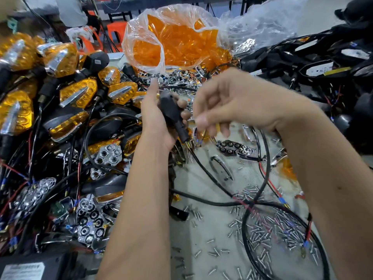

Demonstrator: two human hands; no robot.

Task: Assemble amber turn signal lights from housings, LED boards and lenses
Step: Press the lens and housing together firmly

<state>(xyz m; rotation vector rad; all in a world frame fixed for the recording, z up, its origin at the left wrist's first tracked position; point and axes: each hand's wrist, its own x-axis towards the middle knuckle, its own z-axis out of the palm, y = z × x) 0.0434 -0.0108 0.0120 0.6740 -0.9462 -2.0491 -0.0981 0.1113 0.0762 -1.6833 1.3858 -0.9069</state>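
My left hand (155,120) grips a black turn-signal housing (172,110), its stem pointing down toward the table. My right hand (228,102) is right beside it with fingers curled, pinching thin wires (199,136) near the stem's end. A black sleeved cable (212,176) trails from the stem across the table. A clear bag of amber lenses (177,41) stands behind my hands. Chrome LED reflector boards (235,148) lie just below my right hand.
A heap of finished amber signals (76,93) and loose reflectors (88,225) fills the left. Several small screws (264,231) are scattered on the grey table at lower right. Black wiring harnesses (323,57) pile up at the back right. A black box (38,267) sits at the bottom left.
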